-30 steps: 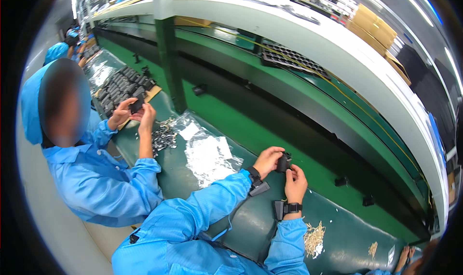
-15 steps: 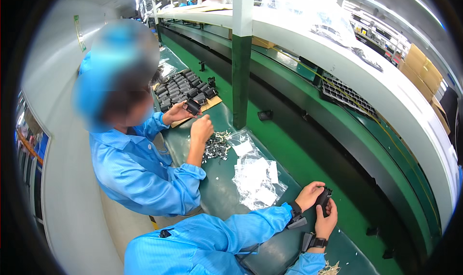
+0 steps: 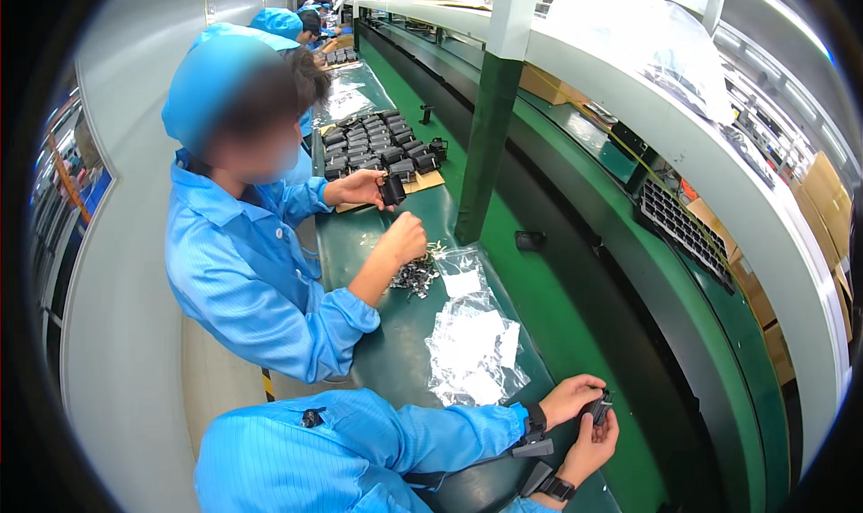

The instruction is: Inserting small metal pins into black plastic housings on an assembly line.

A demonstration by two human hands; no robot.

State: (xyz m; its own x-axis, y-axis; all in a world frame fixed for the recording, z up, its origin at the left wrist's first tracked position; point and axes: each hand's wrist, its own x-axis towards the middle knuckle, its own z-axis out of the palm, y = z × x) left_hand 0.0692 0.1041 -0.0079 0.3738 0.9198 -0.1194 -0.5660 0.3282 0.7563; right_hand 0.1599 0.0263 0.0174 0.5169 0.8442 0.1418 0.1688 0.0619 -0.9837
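A small black plastic housing (image 3: 597, 409) is held between both my hands over the far edge of the green bench at the lower right. My left hand (image 3: 572, 400) pinches its upper end with fingertips and thumb. From below, my right hand (image 3: 589, 448) wraps its fingers round the body. Fingers cover part of the housing, so its details are hard to make out. Clear plastic bags with white contents (image 3: 476, 347) lie to the left of my hands. Beyond them is a pile of small black and white parts (image 3: 415, 276).
A co-worker (image 3: 261, 252) in blue holds another black housing (image 3: 392, 190) beside rows of similar housings (image 3: 373, 144) on cardboard. A green conveyor belt (image 3: 575, 306) runs along the bench's far side. A post (image 3: 494, 117) rises at its edge, and a white shelf (image 3: 683, 90) overhangs.
My view has swung left, showing more people down the line. My hands sit lower in the picture, and the housing has turned in them. The co-worker's lower hand has stayed near the parts pile.
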